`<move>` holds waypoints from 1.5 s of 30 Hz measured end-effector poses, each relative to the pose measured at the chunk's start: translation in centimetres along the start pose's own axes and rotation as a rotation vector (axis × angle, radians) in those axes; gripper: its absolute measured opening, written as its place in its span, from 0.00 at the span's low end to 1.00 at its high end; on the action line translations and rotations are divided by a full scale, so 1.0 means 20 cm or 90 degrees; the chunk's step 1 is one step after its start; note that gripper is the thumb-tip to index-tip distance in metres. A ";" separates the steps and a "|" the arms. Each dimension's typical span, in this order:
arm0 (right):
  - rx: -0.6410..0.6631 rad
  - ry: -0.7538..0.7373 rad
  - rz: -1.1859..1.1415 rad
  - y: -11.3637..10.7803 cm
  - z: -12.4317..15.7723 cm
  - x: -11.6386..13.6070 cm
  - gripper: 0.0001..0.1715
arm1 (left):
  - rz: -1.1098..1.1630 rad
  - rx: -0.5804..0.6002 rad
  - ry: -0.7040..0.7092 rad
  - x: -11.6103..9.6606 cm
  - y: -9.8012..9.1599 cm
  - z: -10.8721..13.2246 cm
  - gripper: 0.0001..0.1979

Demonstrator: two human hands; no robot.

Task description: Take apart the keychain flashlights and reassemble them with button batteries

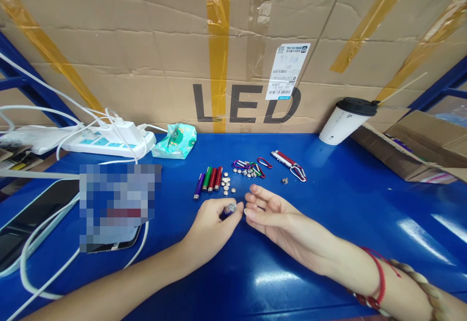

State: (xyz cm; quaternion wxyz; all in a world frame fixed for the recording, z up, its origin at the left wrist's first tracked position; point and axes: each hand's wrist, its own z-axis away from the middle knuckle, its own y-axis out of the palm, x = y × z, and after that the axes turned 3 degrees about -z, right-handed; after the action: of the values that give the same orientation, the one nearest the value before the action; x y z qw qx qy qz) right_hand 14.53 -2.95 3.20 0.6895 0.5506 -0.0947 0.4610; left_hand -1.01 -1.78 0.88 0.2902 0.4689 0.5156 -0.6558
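My left hand (pixel 213 221) is closed round a small metal flashlight tube (pixel 229 208), whose silver end points up between thumb and fingers. Just right of it, my right hand (pixel 279 216) has its fingers loosely bent and apart from the thumb, with nothing visible in it. Beyond my left hand lie a purple tube (pixel 199 186), a green tube (pixel 207 179) and red tubes (pixel 218 178) side by side. Several silver button cells (pixel 226 182) are scattered next to them. Farther back are coloured carabiners (pixel 257 169) and finished-looking keychain flashlights (pixel 286 159) with clips.
A phone (pixel 34 219) and white cables cover the left side, near a power strip (pixel 105 143). A tissue pack (pixel 175 141) stands at the back. On the right are a paper cup (pixel 341 124) and an open cardboard box (pixel 404 158). A large carton (pixel 156 44) walls the table's back.
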 end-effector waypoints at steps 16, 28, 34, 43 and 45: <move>0.025 -0.011 0.026 -0.01 0.00 0.00 0.27 | 0.001 0.001 -0.005 0.00 0.00 0.00 0.18; 0.028 -0.025 0.054 0.02 0.00 0.00 0.27 | 0.012 0.003 -0.006 -0.01 0.00 0.00 0.18; 0.027 -0.024 0.058 0.02 0.01 0.00 0.26 | 0.012 0.006 -0.004 -0.01 0.00 0.00 0.18; 0.045 -0.021 0.076 0.03 0.02 0.01 0.23 | 0.026 0.008 -0.008 0.01 0.00 0.00 0.18; 0.050 -0.023 0.072 0.03 0.01 0.01 0.23 | 0.032 0.012 -0.012 0.01 0.00 0.00 0.18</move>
State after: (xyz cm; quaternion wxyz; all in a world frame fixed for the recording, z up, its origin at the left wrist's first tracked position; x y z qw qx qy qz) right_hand 14.39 -3.08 3.81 0.6383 0.5791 -0.1201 0.4928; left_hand -1.07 -1.86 0.78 0.3068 0.4782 0.4949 -0.6575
